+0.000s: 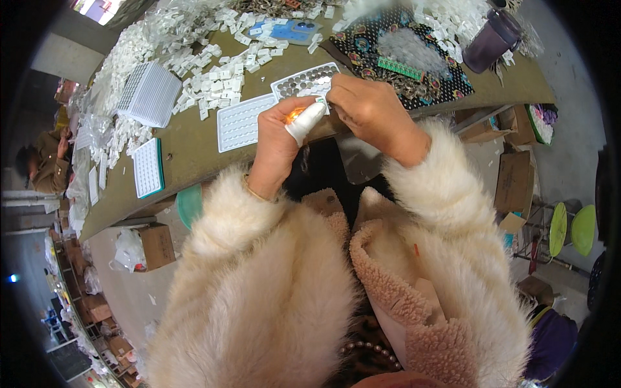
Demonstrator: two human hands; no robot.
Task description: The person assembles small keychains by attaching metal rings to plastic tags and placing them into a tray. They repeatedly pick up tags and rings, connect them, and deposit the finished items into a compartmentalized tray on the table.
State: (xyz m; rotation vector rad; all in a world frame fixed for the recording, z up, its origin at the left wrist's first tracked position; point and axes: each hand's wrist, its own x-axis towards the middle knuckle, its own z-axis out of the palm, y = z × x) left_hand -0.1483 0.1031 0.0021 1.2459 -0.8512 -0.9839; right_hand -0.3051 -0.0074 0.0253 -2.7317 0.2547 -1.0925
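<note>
My left hand (275, 139) is curled at the table's near edge, its thumb wrapped in a white finger cot (305, 121), pinching a small orange-lit piece (295, 114). My right hand (369, 107) meets it from the right, fingertips closed on the same small piece by the thumb tip. Just beyond both hands lies a white grid tray (304, 79) partly filled with round metal parts, and to its left an empty white grid tray (239, 123). Cream fur sleeves cover both forearms.
Several small white plastic pieces (213, 77) are strewn over the brown table (187, 155). A stack of white trays (152, 94) and a flat one (148, 168) lie at left. A patterned cloth (446, 77), a purple cup (490, 40), cardboard boxes (514, 181) and another person (42, 161) surround it.
</note>
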